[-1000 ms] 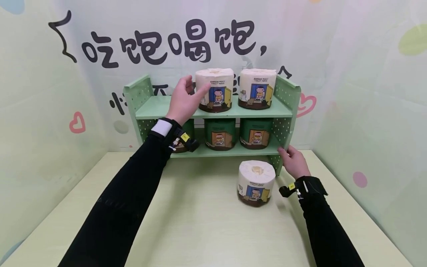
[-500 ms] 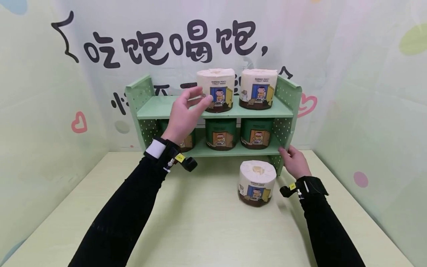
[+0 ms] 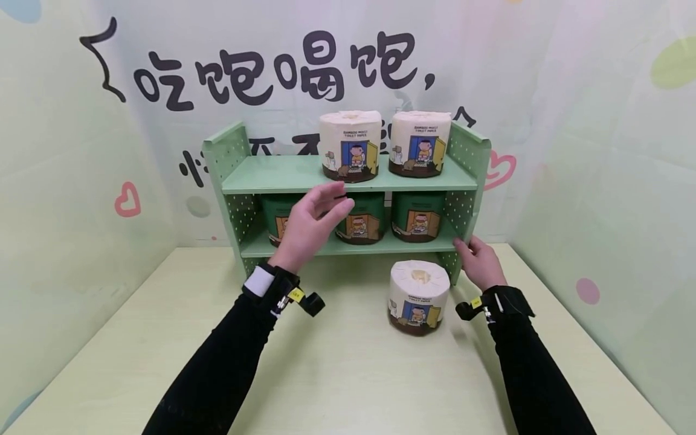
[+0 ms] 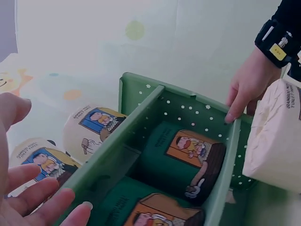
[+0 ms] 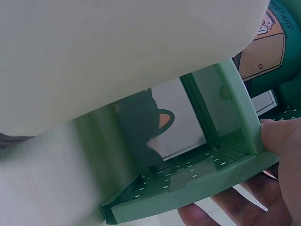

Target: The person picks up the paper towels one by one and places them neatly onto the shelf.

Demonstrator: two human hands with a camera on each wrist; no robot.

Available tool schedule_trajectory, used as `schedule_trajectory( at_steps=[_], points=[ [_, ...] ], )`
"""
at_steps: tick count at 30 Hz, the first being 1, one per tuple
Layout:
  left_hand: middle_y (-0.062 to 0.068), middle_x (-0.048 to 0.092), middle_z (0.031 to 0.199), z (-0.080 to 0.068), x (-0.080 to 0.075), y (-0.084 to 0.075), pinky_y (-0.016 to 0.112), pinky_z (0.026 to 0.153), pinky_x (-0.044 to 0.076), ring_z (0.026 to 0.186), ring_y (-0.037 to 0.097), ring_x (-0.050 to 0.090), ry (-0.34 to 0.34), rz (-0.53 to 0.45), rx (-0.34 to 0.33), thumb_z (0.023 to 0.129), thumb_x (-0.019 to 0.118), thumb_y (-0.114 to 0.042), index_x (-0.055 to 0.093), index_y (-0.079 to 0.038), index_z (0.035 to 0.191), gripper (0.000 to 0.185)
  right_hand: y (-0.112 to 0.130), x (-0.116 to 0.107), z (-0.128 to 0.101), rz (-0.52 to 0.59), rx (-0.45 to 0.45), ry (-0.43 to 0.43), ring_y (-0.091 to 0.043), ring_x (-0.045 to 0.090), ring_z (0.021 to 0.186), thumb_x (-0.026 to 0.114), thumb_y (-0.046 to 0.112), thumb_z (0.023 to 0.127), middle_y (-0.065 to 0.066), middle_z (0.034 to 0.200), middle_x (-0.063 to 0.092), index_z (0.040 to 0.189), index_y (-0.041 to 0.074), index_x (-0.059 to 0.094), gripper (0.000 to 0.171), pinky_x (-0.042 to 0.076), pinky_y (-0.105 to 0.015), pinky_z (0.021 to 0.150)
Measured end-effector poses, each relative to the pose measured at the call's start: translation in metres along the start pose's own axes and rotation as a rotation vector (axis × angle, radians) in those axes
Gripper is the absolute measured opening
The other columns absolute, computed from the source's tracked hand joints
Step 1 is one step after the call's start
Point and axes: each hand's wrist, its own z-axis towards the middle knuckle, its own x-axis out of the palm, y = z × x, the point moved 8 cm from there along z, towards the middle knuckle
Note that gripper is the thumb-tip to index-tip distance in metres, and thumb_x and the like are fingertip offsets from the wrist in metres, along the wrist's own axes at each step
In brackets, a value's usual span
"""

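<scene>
My left hand (image 3: 312, 226) is in front of the green two-tier shelf (image 3: 272, 172), fingers spread and nothing in them. It overlaps the middle green toilet roll (image 3: 361, 226) in the head view. My right hand (image 3: 481, 264) grips the shelf's right side panel, with the thumb (image 5: 280, 134) at the front edge and fingers around the panel. Two white toilet rolls (image 3: 353, 145) stand upright on the upper tier, at middle and right. The lower tier bears green rolls at left, middle and right. Another white roll (image 3: 418, 302) stands on the table, left of my right hand.
The pale table (image 3: 337, 374) runs in front of the shelf. Printed walls (image 3: 587, 181) enclose it at the back and both sides. A wrist camera (image 3: 310, 302) juts out from the left wrist.
My left hand has come down from beside the middle white roll on the upper tier to in front of the lower tier. The right hand and the rolls have stayed in place.
</scene>
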Motion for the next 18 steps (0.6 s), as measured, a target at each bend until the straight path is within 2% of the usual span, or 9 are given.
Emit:
schedule_trajectory(
  at_steps=[8, 18],
  points=[
    [0.006, 0.056, 0.148, -0.012, 0.014, 0.025, 0.038, 0.109, 0.049, 0.131, 0.015, 0.057, 0.011, -0.119, -0.038, 0.097, 0.068, -0.04, 0.052, -0.013, 0.147, 0.059, -0.001, -0.001, 0.0, 0.002, 0.001, -0.004, -0.044, 0.06, 0.125, 0.039, 0.052, 0.108, -0.025, 0.146, 0.054, 0.149, 0.007, 0.048, 0.062, 0.051, -0.056, 0.102],
    [0.004, 0.059, 0.143, -0.025, 0.038, 0.051, 0.039, 0.109, 0.049, 0.13, 0.016, 0.058, 0.057, -0.145, -0.092, 0.096, 0.07, -0.043, 0.054, -0.016, 0.144, 0.057, 0.0, 0.0, 0.0, 0.007, 0.006, -0.002, -0.043, 0.059, 0.126, 0.039, 0.051, 0.108, -0.025, 0.147, 0.053, 0.151, 0.006, 0.046, 0.062, 0.051, -0.056, 0.102]
  ],
)
